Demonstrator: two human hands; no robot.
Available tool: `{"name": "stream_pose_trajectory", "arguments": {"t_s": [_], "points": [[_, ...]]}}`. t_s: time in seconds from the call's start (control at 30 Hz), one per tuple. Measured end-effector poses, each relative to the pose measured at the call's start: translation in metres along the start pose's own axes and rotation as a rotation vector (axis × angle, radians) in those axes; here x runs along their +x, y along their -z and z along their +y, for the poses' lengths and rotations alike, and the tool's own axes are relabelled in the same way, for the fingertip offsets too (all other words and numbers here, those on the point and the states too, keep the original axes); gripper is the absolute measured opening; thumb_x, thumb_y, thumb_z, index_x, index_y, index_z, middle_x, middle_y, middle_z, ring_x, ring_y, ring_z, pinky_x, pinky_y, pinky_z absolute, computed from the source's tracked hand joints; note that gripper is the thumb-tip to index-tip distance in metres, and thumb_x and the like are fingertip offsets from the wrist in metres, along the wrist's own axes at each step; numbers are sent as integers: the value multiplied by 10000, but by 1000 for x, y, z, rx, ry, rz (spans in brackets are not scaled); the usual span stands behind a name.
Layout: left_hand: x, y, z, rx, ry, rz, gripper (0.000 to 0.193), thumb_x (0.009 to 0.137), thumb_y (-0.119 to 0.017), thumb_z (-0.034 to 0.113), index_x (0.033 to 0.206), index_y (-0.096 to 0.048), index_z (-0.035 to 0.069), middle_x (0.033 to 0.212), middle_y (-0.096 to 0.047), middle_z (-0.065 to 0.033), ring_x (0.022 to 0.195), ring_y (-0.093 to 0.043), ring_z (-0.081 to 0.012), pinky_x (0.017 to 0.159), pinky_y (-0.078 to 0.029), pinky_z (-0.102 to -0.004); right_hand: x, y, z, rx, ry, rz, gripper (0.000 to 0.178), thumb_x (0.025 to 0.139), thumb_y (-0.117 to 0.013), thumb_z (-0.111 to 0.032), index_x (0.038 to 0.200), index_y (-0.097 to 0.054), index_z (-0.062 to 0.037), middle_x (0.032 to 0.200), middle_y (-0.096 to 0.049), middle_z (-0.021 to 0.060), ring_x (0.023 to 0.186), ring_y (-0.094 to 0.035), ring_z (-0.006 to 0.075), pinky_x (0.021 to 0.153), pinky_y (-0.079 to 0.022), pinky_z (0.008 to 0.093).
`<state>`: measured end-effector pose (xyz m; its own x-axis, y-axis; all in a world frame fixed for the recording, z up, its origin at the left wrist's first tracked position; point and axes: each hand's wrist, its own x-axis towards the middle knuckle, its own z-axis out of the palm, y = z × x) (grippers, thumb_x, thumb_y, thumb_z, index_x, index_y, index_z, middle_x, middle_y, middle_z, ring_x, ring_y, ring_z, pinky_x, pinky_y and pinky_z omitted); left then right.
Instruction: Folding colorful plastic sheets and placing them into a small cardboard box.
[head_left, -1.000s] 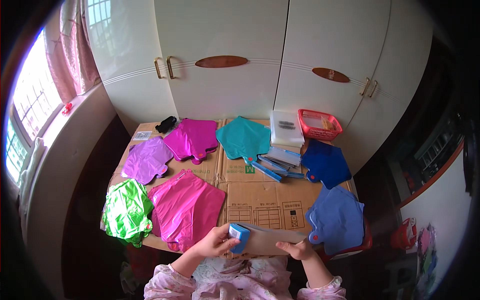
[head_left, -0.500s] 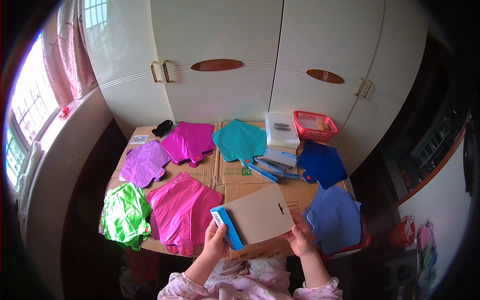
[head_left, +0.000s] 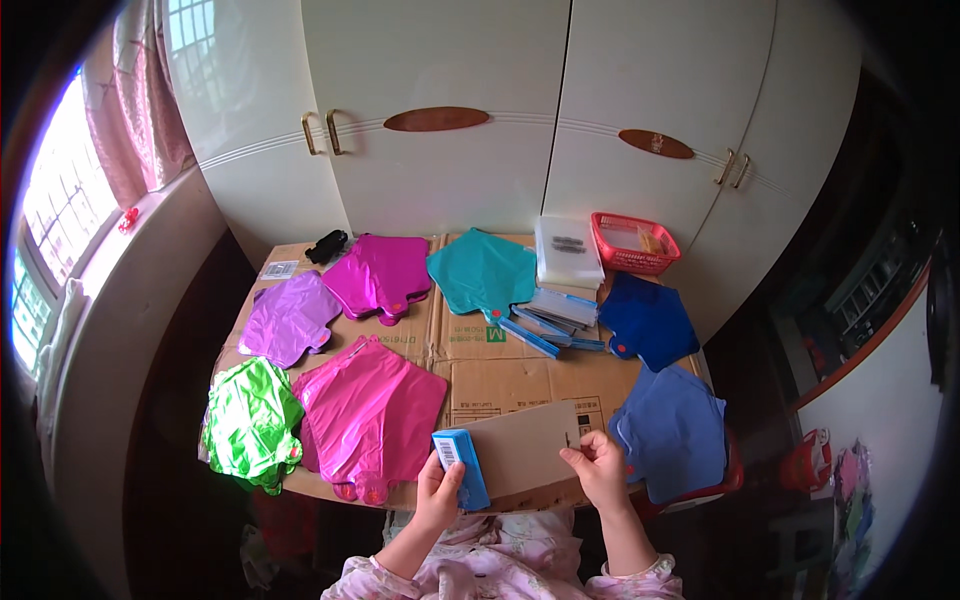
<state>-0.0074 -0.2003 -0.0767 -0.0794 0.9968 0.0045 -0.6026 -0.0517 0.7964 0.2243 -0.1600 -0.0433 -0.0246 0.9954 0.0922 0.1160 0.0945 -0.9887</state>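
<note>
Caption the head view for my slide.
Left hand and right hand hold a blue-ended brown card above cardboard spread with colourful sheets.

Left hand [head_left: 438,492]: grips the left end of the brown card [head_left: 525,450], thumb against its front.
Right hand [head_left: 600,472]: pinches the card's right edge between thumb and bent index finger.
Left forearm [head_left: 404,550]: bare, slants rightward to the card.
Right forearm [head_left: 627,542]: bare, leans leftward toward the card.
Pink sleeves [head_left: 637,580]: end short of the card.
</note>
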Motion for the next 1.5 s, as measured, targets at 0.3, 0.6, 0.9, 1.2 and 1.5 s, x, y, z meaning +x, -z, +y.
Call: {"name": "stream_pose_trajectory", "arguments": {"t_s": [0.3, 0.6, 0.9, 1.2, 1.5], "points": [[1, 1, 13, -65, 68, -93, 306, 889, -546, 114, 1168, -461, 18, 1007, -574, -11, 904, -532, -78, 814, -421, -240, 2, 9, 0, 397, -123, -71, 112, 777, -668, -5, 809, -562, -28, 790, -618, 32, 713, -561, 79, 686, -455, 210], [2, 0, 3, -152, -40, 39, 307, 886, -550, 137, 1159, -464, 25, 1039, -593, -69, 938, -587, -156, 834, -486, -320, -12, -8, 3, 494, -152, -87, 200, 796, -668, -60, 971, -581, -15, 892, -627, 25, 765, -587, 96, 704, -485, 225], [2, -6, 10, -169, -24, 8, 273, 884, -557, 112, 1128, -480, 15, 989, -589, -52, 880, -578, -111, 777, -487, -274, -15, -6, 7, 506, -139, -17, 89, 824, -635, -84, 872, -570, -46, 871, -630, 40, 733, -604, 112, 641, -527, 251], [4, -2, 6, -92, -36, 77, 246, 886, -552, 111, 1106, -487, 22, 963, -594, -42, 815, -578, -99, 733, -489, -255, -11, -4, 1, 445, -237, -80, 185, 832, -643, -168, 968, -599, -51, 874, -634, 21, 745, -611, 108, 637, -530, 250], [5, -24, -20, -318, -86, 244, 246, 901, -535, 169, 1112, -458, 70, 1013, -593, -63, 873, -604, -164, 750, -532, -352, -39, -56, 32, 622, -214, -208, 614, 705, -761, -300, 1133, -415, -26, 1074, -545, 107, 984, -560, 211, 840, -480, 362]]}}
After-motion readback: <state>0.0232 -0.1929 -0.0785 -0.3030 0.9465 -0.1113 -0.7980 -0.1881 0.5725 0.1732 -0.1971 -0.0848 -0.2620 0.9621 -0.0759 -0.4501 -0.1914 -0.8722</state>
